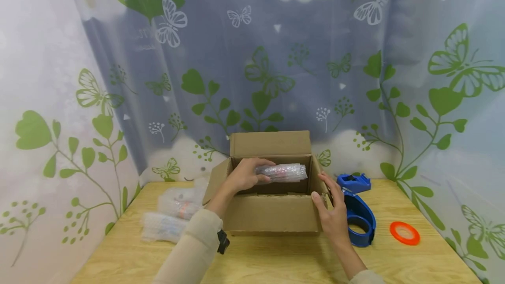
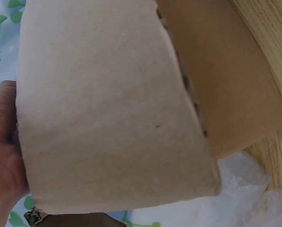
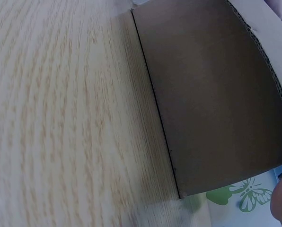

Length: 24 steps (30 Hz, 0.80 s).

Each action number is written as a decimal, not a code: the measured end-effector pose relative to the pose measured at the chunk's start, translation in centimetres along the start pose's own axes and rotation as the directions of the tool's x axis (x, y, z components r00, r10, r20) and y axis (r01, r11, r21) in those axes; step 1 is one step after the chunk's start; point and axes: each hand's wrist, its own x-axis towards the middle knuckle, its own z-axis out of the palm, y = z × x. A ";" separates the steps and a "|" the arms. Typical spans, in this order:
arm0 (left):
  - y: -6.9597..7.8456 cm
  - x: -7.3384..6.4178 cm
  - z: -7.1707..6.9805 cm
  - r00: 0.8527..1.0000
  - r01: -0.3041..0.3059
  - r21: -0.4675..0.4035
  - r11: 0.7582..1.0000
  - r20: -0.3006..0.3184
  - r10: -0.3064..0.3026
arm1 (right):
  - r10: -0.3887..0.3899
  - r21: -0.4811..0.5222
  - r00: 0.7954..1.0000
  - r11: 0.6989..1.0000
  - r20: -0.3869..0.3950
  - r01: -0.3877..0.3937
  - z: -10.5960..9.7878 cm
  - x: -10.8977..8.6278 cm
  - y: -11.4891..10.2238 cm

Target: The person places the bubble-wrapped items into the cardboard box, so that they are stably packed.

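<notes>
An open cardboard box (image 1: 272, 216) stands on the table with its flaps folded outward. My left hand (image 1: 245, 175) reaches over its left side and grips a bubble-wrapped bundle (image 1: 285, 172) at the bundle's left end. The bundle lies level across the box opening and has a pinkish red patch under the clear wrap. At the box's front right corner my right hand (image 1: 333, 209) holds the side, thumb near the front edge and fingers along the right edge. A box flap (image 2: 112, 109) fills most of the left wrist view and hides the bundle there.
Bubble-wrapped packages (image 1: 163, 227) lie left of the box. To the right are a blue tape dispenser (image 1: 364, 218), a smaller blue holder (image 1: 353, 183) behind it, and an orange-red ring-shaped roll (image 1: 404, 233). A patterned curtain (image 1: 252, 113) hangs behind the wooden table (image 1: 272, 260).
</notes>
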 end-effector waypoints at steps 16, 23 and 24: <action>-1.3 0.1 0.8 0.999 -0.008 0.057 0.998 -0.043 0.010 | -0.066 0.001 0.996 0.998 -0.052 0.066 0.5 0.2 -0.2; -1.6 0.2 1.3 0.999 0.040 0.050 0.998 -0.011 -0.040 | -0.037 0.016 0.998 0.999 -0.042 0.037 0.4 -0.1 0.1; -1.6 0.2 1.4 0.999 0.044 0.051 0.998 -0.008 -0.043 | -0.032 0.015 0.999 0.999 -0.040 0.033 0.4 -0.1 0.1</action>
